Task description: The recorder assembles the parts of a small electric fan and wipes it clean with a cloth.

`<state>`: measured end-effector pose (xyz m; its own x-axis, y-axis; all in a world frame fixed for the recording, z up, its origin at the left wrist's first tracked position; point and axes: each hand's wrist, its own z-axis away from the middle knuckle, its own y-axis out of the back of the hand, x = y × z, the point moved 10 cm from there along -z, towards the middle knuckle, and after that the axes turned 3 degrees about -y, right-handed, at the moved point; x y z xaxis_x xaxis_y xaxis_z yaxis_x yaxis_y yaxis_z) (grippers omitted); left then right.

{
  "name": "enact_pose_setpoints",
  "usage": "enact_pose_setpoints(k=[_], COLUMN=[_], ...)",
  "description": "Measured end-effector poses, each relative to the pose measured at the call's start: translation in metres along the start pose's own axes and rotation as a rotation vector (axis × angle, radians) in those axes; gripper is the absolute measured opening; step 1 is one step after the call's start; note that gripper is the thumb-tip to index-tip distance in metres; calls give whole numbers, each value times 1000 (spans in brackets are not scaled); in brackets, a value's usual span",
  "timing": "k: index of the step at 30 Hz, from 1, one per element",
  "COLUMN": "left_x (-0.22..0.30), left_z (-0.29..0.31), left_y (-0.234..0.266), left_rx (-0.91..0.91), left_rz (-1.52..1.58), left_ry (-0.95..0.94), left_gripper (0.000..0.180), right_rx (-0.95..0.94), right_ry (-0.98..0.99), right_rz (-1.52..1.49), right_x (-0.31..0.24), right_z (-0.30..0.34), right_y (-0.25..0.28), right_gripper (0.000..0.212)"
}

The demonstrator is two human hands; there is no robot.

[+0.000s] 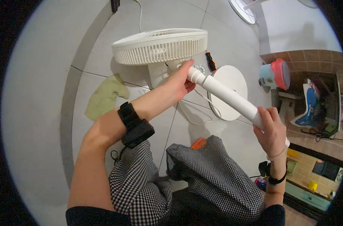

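A white electric fan (160,47) lies on the tiled floor ahead of me, its round slatted cage on top. My left hand (179,83) is closed around the fan's neck, just under the cage; part of the grip is hidden behind the hand. From there a ribbed white collar (196,76) runs into a white tube (231,98), which slants down to the right. Around the tube's lower end my right hand (271,130) is wrapped. A round white base plate (237,81) lies on the floor behind the tube, with a thin white cable (188,120) looping beside it.
A black and orange screwdriver (210,61) lies beyond the base plate. To the left is a crumpled pale green cloth (105,98). A light blue bin (267,75) with a red liner stands at the right. Another round white base (243,11) is at the far right.
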<state>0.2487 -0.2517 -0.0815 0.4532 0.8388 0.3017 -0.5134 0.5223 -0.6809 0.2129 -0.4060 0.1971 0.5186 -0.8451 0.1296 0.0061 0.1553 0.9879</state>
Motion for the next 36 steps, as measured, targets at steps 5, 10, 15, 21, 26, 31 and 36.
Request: enact_pose_setpoints(k=[5, 10, 15, 21, 26, 31, 36], left_x=[-10, -12, -14, -19, -21, -20, -18], left_z=[-19, -24, -23, -30, -35, -32, -22], left_y=[-13, -19, -30, -23, -23, -25, -27], left_rx=[17, 72, 163, 174, 161, 145, 141], left_rz=[-1, -94, -119, -102, -88, -68, -58], left_ry=[-59, -89, -161, -164, -149, -131, -117], left_gripper=[43, 38, 36, 35, 35, 31, 31], right_rx=[-15, -291, -381, -1222, -933, -801, -349], right_ry=[60, -14, 119, -607, -65, -174, 46], right_rz=[102, 29, -314, -1216, -286, -220, -35], right_x=[-8, 17, 50, 60, 68, 69, 44], right_z=[-12, -18, -24, -1, -22, 2, 6], right_y=[1, -30, -55, -101, -64, -23, 17], right_gripper=[53, 56, 61, 64, 94, 94, 65])
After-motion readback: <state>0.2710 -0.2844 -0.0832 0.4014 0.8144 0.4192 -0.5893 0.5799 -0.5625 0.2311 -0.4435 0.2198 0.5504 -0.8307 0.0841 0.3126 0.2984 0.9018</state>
